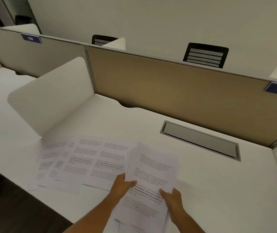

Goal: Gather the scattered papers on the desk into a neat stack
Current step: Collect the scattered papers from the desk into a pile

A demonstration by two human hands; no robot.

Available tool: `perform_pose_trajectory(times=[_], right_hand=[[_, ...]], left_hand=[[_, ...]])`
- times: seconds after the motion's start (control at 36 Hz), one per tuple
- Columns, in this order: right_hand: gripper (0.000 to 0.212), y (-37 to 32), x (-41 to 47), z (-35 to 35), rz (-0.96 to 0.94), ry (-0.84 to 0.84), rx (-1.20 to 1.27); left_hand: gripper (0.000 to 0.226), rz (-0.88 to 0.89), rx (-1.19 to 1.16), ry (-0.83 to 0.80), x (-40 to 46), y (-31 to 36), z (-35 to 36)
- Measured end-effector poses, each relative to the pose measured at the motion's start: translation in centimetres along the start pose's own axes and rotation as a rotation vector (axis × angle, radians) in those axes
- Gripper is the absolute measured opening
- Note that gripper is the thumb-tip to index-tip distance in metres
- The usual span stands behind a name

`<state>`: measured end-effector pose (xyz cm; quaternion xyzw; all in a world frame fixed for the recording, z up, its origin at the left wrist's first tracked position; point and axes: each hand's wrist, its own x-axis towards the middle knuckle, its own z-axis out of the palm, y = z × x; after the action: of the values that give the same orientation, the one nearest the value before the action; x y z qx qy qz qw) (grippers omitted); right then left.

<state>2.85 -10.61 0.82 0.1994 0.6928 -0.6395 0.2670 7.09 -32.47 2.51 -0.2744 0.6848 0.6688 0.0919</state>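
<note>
Several printed sheets point(82, 162) lie fanned out and overlapping on the white desk point(218, 182), left of centre. A raised sheet point(152, 165) is pinched at its lower edge by both hands, above another sheet point(142, 204) lying near the desk's front edge. My left hand point(122, 185) grips the raised sheet's lower left corner, thumb on top. My right hand point(173, 197) holds its lower right corner, thumb on the paper. The held sheet tilts up and away from me.
A grey cable hatch point(199, 140) is set into the desk at the back right. A tan partition point(176, 91) closes the back. A white side divider point(50, 96) stands on the left, close to the fanned sheets. Black chairs point(205, 55) show beyond the partition.
</note>
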Motion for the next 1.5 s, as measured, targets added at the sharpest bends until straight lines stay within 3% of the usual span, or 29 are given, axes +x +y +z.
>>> perform_pose_trajectory(times=[0.14,0.42,0.69,0.89,1.14,1.31,1.5], right_hand=[[0.027,-0.8,-0.5,2.3,-0.029,-0.081,-0.028],[0.033,-2.5,0.7,8.8,-0.040,-0.139,-0.035],[0.029,-3.4,4.0,17.0,0.007,-0.062,-0.026],[0.028,-3.8,6.0,20.9,0.003,0.012,-0.132],[0.016,-3.4,8.1,23.7,0.042,0.236,-0.330],[0.028,-3.5,9.6,25.3,0.155,0.236,-0.573],[0.028,-3.0,10.5,25.9,0.150,0.232,-0.365]], left_hand=[[0.034,0.008,0.007,0.122,-1.5,0.6,-2.2],[0.034,0.029,0.089,0.182,-0.3,2.2,-8.1],[0.028,-0.023,0.124,0.144,5.9,1.9,-14.3],[0.017,-0.067,0.223,0.210,10.5,0.1,-16.1],[0.044,-0.229,0.565,0.271,13.9,-2.1,-16.8],[0.033,-0.294,0.608,0.272,15.1,-1.9,-17.1],[0.010,-0.210,0.496,0.252,15.5,-2.4,-17.7]])
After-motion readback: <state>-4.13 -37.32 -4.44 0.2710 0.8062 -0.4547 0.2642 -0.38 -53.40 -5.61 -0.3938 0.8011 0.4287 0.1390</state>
